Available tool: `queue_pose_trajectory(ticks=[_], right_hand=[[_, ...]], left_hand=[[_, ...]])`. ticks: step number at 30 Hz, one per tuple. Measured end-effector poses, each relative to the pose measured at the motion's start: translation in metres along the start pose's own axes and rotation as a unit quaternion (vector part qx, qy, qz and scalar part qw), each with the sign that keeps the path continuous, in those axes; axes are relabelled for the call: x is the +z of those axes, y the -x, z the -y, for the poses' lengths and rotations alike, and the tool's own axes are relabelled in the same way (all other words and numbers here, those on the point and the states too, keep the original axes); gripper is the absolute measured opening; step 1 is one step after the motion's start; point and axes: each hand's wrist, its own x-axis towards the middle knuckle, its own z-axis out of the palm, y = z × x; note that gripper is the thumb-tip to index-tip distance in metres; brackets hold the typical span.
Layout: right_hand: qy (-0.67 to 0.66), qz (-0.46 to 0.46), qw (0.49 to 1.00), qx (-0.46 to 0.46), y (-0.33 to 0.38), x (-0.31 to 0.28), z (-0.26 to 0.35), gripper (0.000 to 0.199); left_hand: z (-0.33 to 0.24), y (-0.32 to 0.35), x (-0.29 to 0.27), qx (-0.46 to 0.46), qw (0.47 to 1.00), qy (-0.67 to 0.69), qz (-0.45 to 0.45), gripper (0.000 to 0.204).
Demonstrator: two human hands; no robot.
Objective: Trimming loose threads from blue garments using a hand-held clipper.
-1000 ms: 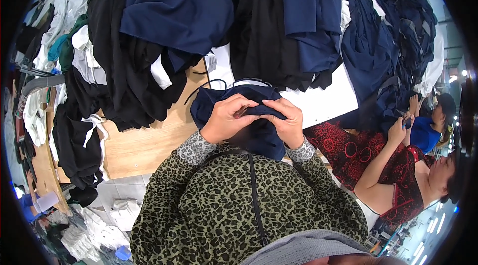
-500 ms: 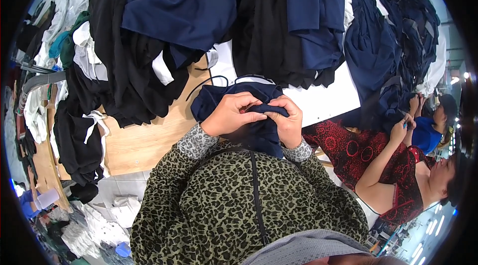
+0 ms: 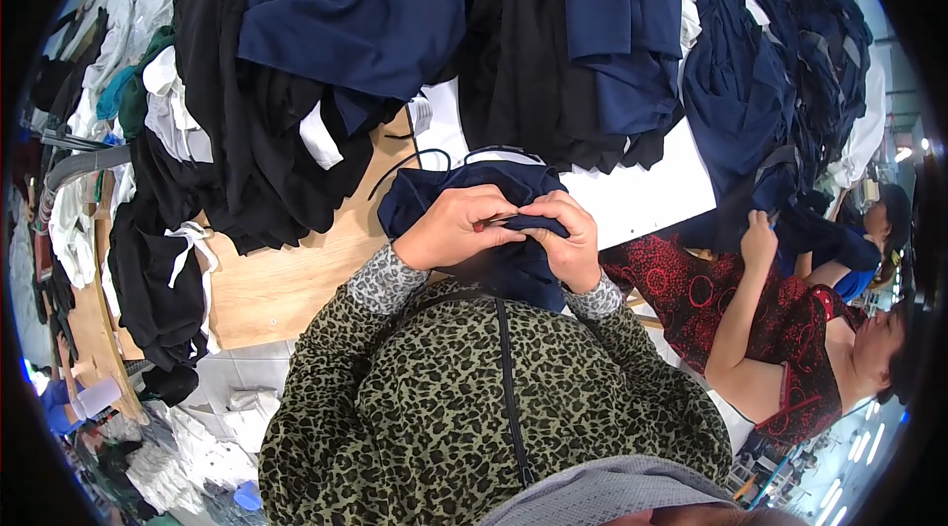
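A bunched navy garment point(image 3: 415, 198) lies at the table's near edge, its lower part hanging against my front. My right hand point(image 3: 570, 240) pinches a folded edge of it between thumb and fingers. Close beside, my left hand point(image 3: 459, 228) is closed on a small tool point(image 3: 483, 226) with a reddish end and a thin, dark, blade-like part directed at the fold. My fingers cover most of this tool, so its exact kind is unclear. A dark cord point(image 3: 407, 162) loops out on the table behind the garment.
Black and navy cloth heaps point(image 3: 351, 17) cover the far side of the wooden table point(image 3: 262, 279). A white board point(image 3: 662, 195) lies to the right. A co-worker in a red-and-black patterned top point(image 3: 736, 304) handles navy cloth at the right, another person beyond. White cloth point(image 3: 197, 457) lies low at the left.
The small tool now shows between my fingers at the fold, and my hands have barely shifted. At the right, the co-worker's arm has lifted away with navy cloth.
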Motion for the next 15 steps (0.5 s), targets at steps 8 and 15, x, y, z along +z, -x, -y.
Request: queue_pose_trajectory(ticks=[8,15], right_hand=[[0.045,0.003,0.999,0.000,-0.003,-0.002,0.010,0.019],[0.102,-0.015,0.993,-0.058,-0.002,-0.004,0.005,0.024]], left_hand=[[-0.012,0.003,-0.002,-0.048,0.998,-0.018,-0.035,0.038],[-0.018,0.005,0.010,0.046,0.993,-0.054,-0.099,0.033]])
